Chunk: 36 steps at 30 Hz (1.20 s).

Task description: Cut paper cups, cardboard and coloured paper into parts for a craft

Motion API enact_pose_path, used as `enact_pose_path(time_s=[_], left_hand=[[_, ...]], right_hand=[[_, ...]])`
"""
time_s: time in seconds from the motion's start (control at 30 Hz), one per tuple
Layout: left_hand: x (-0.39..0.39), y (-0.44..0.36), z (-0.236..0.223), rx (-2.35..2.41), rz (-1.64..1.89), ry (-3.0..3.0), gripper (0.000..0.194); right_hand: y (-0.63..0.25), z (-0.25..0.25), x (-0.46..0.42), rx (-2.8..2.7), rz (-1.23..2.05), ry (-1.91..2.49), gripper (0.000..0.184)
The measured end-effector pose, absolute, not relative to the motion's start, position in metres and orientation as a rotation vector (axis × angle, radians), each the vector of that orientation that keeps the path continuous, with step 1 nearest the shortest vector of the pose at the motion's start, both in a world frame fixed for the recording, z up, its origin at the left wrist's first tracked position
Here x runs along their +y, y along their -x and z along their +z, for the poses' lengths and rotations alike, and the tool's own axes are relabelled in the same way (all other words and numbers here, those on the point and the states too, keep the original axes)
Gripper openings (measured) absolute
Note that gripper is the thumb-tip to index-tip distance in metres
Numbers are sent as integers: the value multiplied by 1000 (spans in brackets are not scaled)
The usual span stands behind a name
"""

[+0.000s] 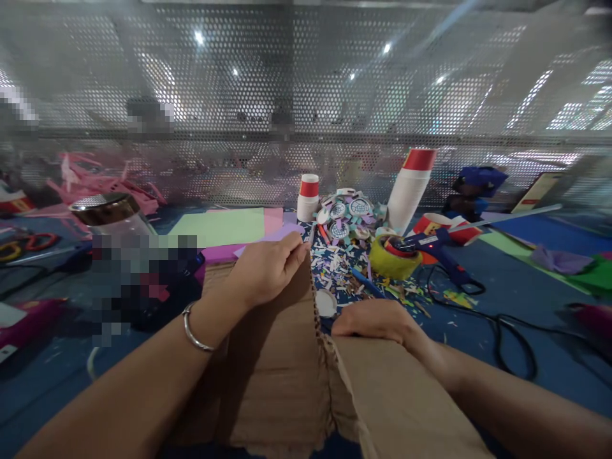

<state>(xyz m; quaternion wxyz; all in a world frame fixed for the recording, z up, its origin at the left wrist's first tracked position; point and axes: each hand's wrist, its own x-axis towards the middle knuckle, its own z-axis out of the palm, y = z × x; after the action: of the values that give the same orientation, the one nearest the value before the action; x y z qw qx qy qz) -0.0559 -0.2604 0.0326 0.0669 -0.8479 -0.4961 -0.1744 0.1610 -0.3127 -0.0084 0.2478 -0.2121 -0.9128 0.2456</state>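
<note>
A brown piece of cardboard (pixel 272 363) lies in front of me, with a ragged, torn edge running down its right side. My left hand (pixel 270 271), closed, grips it at its far edge; a silver bangle is on that wrist. To the right, my right hand (pixel 375 320) is curled round the far edge of a cardboard flap (pixel 406 395) that angles away from the main sheet. The two parts lie apart at the far end of the tear, and nearer me their join is hard to make out. A white paper disc (pixel 326 303) lies between my hands.
Paper scraps (pixel 335 264) cover the blue table beyond my right hand. A yellow tape roll (pixel 394 258), a blue glue gun (pixel 442 248) with its cord, and stacked paper cups (pixel 410 191) stand to the right. At left are a lidded jar (pixel 112 210) and pink strips (pixel 105 182).
</note>
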Motion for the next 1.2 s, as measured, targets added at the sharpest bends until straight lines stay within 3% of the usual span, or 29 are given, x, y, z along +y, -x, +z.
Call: enact_pose_path(time_s=[0.13, 0.3, 0.53, 1.2], left_hand=[[-257, 60, 33, -1534, -507, 2504, 30], [-251, 70, 36, -1596, -506, 2391, 32], [-250, 72, 38, -1620, -496, 2368, 30], [-243, 90, 51, -1762, -831, 2199, 28]], right_hand=[[-165, -6, -314, -2256, 675, 419, 35], [-167, 4, -318, -2230, 712, 845, 25], [-163, -2, -305, -1921, 1481, 869, 25], [-204, 21, -278, -1578, 1553, 947, 28]])
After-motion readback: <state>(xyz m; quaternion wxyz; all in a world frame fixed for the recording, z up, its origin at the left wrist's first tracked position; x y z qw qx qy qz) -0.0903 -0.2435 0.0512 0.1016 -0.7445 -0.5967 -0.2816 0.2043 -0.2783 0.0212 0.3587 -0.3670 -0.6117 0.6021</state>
